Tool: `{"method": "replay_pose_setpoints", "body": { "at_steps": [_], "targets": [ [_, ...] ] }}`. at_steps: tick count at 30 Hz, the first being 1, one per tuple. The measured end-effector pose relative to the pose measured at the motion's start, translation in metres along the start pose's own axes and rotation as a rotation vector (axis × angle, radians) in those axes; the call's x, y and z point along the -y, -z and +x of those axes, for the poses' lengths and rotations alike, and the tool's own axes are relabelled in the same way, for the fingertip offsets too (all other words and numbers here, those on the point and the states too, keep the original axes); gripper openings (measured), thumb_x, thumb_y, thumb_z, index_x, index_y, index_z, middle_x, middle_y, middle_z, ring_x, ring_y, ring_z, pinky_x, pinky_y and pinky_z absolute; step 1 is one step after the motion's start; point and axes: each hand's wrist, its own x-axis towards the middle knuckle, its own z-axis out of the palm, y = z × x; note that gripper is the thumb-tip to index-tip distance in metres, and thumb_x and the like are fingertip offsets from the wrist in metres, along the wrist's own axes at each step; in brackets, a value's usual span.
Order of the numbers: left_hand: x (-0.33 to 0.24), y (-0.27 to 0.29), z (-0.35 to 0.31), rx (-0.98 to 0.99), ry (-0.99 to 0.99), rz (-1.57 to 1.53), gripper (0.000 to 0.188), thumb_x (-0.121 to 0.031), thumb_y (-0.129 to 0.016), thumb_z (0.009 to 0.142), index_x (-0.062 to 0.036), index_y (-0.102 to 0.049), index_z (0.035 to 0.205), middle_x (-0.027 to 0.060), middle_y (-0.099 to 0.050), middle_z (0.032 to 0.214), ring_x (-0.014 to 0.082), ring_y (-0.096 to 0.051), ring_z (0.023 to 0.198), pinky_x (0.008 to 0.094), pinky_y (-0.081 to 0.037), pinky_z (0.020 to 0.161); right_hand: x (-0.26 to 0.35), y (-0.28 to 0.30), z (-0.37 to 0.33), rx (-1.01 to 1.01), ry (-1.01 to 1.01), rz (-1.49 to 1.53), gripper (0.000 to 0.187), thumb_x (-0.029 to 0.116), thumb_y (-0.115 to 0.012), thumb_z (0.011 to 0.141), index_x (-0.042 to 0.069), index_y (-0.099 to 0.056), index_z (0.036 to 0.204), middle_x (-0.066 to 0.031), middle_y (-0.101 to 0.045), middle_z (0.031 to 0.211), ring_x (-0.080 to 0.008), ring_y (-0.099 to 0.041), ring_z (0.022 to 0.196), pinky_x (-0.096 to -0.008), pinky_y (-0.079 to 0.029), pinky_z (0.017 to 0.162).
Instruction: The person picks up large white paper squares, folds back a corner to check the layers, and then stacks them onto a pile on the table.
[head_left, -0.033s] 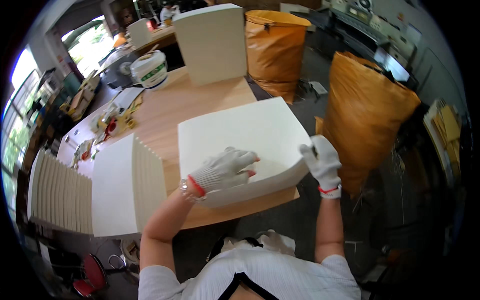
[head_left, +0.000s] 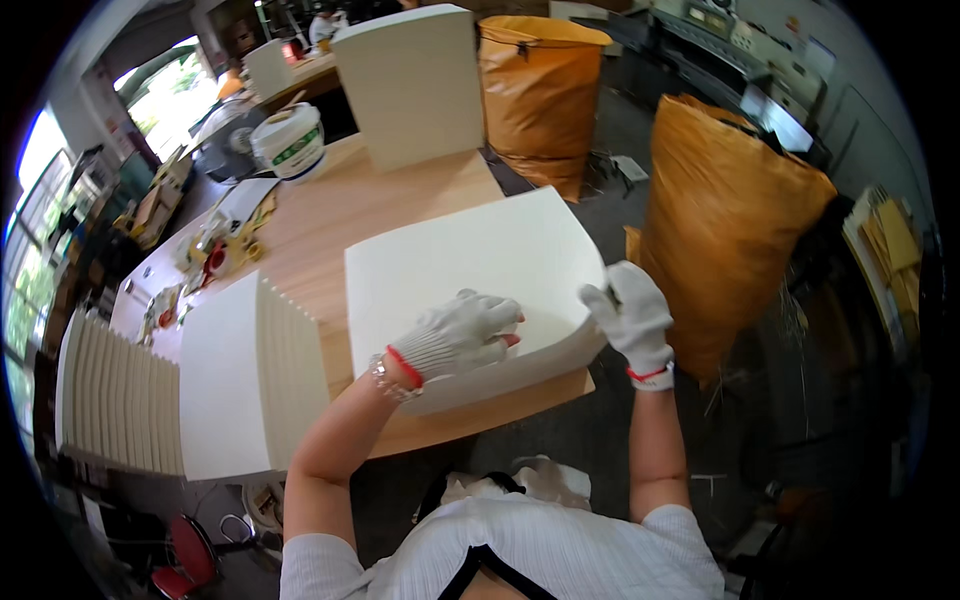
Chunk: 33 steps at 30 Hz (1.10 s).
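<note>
A thick stack of large white sheets (head_left: 450,250) lies on the wooden table, its right side bending upward. My left hand (head_left: 465,330), in a white knitted glove with bare fingertips showing, rests on top of the stack near its front edge, fingers stretched out. At the stack's raised right corner is my right hand (head_left: 635,312), gloved too, with thumb and fingers closed about the sheets' edge. Part of that grip is hidden by the glove itself.
More white sheets in stepped stacks (head_left: 222,380) stand at the table's left. A tall white stack (head_left: 410,90) rises at the back, near a white bucket (head_left: 290,142). Tape rolls (head_left: 217,262) litter the left side. Orange sacks (head_left: 730,230) stand right and behind.
The view has shifted slightly, so table and sacks sit a little further left. My left hand has slid slightly right over the sheets; my right hand stays at the corner.
</note>
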Motion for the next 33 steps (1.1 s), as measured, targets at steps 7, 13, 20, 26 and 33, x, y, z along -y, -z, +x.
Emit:
{"method": "replay_pose_setpoints", "body": {
  "at_steps": [7, 13, 20, 26, 33],
  "targets": [
    [0.004, -0.054, 0.051, -0.103, -0.192, -0.010, 0.005, -0.007, -0.062, 0.081, -0.0039, -0.062, 0.085, 0.0095, -0.066, 0.098, 0.0322, -0.064, 0.094, 0.0409, -0.054, 0.077, 0.003, 0.004, 0.010, 0.046, 0.041, -0.038, 0.026, 0.024, -0.070, 0.092, 0.007, -0.058, 0.077, -0.0106, -0.055, 0.073, -0.0329, -0.057, 0.068, -0.0442, -0.045, 0.060],
    [0.010, -0.045, 0.043, -0.014, 0.045, -0.412, 0.011, -0.004, -0.068, 0.082, -0.0025, -0.057, 0.083, 0.0130, -0.069, 0.110, 0.0248, -0.062, 0.093, 0.0354, -0.052, 0.081, -0.019, -0.017, 0.000, -0.095, 0.080, -0.067, 0.014, 0.008, -0.066, 0.088, 0.003, -0.066, 0.101, -0.0094, -0.051, 0.073, -0.0278, -0.054, 0.065, -0.0405, -0.043, 0.056],
    [0.004, -0.037, 0.041, 0.043, 0.067, -0.431, 0.037, -0.010, -0.085, 0.078, -0.0043, -0.048, 0.086, 0.0156, -0.067, 0.122, 0.0257, -0.063, 0.101, 0.0347, -0.053, 0.089, -0.029, -0.023, -0.008, -0.173, 0.154, -0.197, 0.030, 0.001, -0.065, 0.081, -0.002, -0.062, 0.110, -0.0089, -0.048, 0.073, -0.0247, -0.052, 0.062, -0.0382, -0.041, 0.051],
    [0.002, -0.034, 0.043, 0.049, 0.136, -0.402, 0.034, -0.006, -0.085, 0.078, -0.0030, -0.060, 0.100, 0.0159, -0.067, 0.124, 0.0266, -0.064, 0.107, 0.0347, -0.053, 0.093, -0.029, -0.022, -0.011, -0.190, 0.133, -0.158, 0.020, 0.000, -0.065, 0.085, -0.001, -0.063, 0.105, -0.0085, -0.047, 0.072, -0.0258, -0.051, 0.061, -0.0388, -0.040, 0.051],
    [0.012, -0.037, 0.037, 0.097, 0.066, -0.368, 0.038, 0.000, -0.080, 0.079, -0.0024, -0.067, 0.115, 0.0191, -0.062, 0.132, 0.0327, -0.064, 0.112, 0.0343, -0.051, 0.096, -0.018, -0.018, -0.008, -0.147, -0.098, 0.143, 0.008, 0.008, -0.061, 0.097, 0.000, -0.062, 0.097, -0.0084, -0.049, 0.071, -0.0301, -0.051, 0.062, -0.0421, -0.040, 0.056]
  ]
}}
